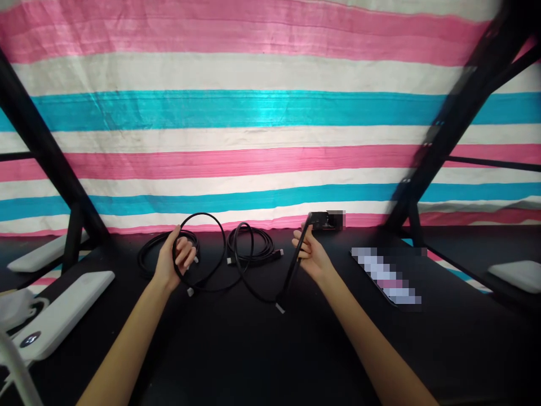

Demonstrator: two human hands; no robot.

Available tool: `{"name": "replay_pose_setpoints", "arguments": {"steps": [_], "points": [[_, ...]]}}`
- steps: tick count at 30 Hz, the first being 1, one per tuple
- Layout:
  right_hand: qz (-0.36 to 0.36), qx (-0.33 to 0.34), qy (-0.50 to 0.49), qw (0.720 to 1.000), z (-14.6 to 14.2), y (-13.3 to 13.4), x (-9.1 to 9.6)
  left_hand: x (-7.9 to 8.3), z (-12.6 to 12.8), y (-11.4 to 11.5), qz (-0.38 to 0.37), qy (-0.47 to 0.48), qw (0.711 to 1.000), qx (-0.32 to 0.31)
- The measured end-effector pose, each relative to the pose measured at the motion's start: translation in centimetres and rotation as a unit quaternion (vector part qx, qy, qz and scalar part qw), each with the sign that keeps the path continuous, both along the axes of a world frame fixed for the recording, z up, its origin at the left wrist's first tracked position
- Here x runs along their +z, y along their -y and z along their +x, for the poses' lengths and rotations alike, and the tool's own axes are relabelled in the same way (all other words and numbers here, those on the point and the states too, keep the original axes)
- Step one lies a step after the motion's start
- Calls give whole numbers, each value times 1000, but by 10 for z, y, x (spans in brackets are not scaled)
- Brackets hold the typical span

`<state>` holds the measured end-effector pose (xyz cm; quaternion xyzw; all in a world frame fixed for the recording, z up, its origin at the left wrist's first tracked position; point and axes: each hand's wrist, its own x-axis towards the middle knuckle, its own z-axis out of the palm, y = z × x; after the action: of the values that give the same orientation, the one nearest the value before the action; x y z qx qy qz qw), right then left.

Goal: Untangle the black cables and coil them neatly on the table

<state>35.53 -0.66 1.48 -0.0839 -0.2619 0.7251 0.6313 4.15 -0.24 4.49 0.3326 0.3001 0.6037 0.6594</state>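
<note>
In the head view, my left hand (174,260) is closed, with its thumb and fingers around a thin black cable (224,242) that forms a wide loop. The cable runs right and down to where a long black strip (295,260) stands slanted. My right hand (311,255) has its fingers closed on this strip near its upper end. A light-coloured tip shows at the strip's lower end; whether strip and cable are one piece, I cannot tell. A coiled black cable (274,242) with silver plugs lies between my hands. Another black coil (146,256) lies behind my left hand.
At left lies a white power bank (67,316) with a small round display, beside a white charger (16,307). A phone (382,276), its screen blurred out, lies at right. Black frame bars (51,135) stand on both sides; a striped sheet (253,73) hangs behind.
</note>
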Motion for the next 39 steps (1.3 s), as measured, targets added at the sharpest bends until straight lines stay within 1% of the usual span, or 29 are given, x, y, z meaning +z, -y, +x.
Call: {"name": "replay_pose_setpoints", "arguments": {"steps": [3, 5, 7, 9, 12, 15, 17, 20, 23, 26, 28, 29, 31, 33, 34, 36, 37, 39], "points": [[0, -8, -42, 999, 0, 1, 1, -3, -7, -7, -27, -25, 998, 46], [-9, -16, -63, 998, 1, 1, 1, -8, -13, -13, -34, -79, 990, 113], [-16, -27, -74, 997, 2, 0, 0, -14, -18, -18, -38, -138, 970, 195], [-17, -34, -74, 997, 2, 0, -1, -19, -21, -22, -40, -173, 951, 252], [-11, -21, -59, 998, 0, 1, -2, -22, -22, -22, -24, -195, 938, 286], [-8, -2, -43, 999, -2, 3, -2, -20, -21, -19, 13, -254, 912, 321], [-8, 3, -36, 999, -3, 3, -2, -19, -20, -18, 30, -296, 897, 328], [-6, 9, -27, 1000, -4, 3, -2, -20, -21, -19, 30, -334, 884, 326], [3, 18, -11, 1000, -5, 4, 1, -21, -21, -19, 48, -347, 871, 345], [2, 23, 28, 999, -9, 7, 5, -17, -17, -14, 102, -347, 849, 385], [0, -2, 63, 998, -14, 9, 7, -13, -11, -7, 145, -351, 834, 401], [0, -30, 81, 996, -16, 9, 8, -11, -8, -3, 166, -354, 827, 404], [2, -109, 114, 987, -22, 9, 8, -9, -2, 4, 199, -361, 816, 405], [9, -190, 148, 971, -27, 9, 8, -9, 2, 9, 219, -359, 809, 411], [13, -223, 166, 961, -29, 8, 7, -11, 3, 11, 222, -353, 810, 413], [27, -269, 201, 942, -33, 8, 4, -13, 5, 14, 212, -332, 821, 414], [34, -281, 220, 934, -35, 8, 2, -14, 5, 15, 198, -320, 833, 406], [46, -278, 264, 923, -39, 8, -1, -15, 6, 18, 166, -302, 864, 368]]}}
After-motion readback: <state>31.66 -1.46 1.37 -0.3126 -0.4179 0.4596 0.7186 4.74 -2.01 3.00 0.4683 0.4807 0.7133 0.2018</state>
